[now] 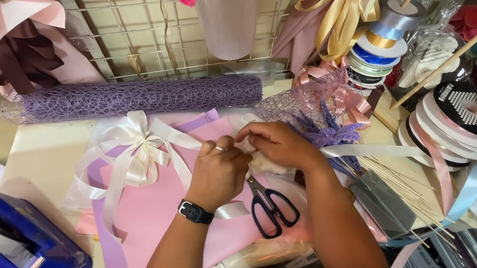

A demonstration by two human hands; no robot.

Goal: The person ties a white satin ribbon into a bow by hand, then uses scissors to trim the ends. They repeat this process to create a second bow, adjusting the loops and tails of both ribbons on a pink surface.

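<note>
Centre of frame: I see the left hand (217, 173), with a black wristband and a ring, and the right hand (279, 143) pressed together, fingers pinched narrow on a strip of cream satin ribbon (260, 161) over the pink paper sheets (153, 208). Black-handled scissors (271, 207) lie just below the hands, touching neither. A tied cream ribbon bow (133, 147) sits left of them. Lower left, a blue tape dispenser (9, 243) stands near the table edge. Open room lies between the dispenser and the paper; the right side is crowded with ribbon spools (476, 111) and thin wooden sticks (397, 181). A purple mesh roll (140, 97) lies across the back.
</note>
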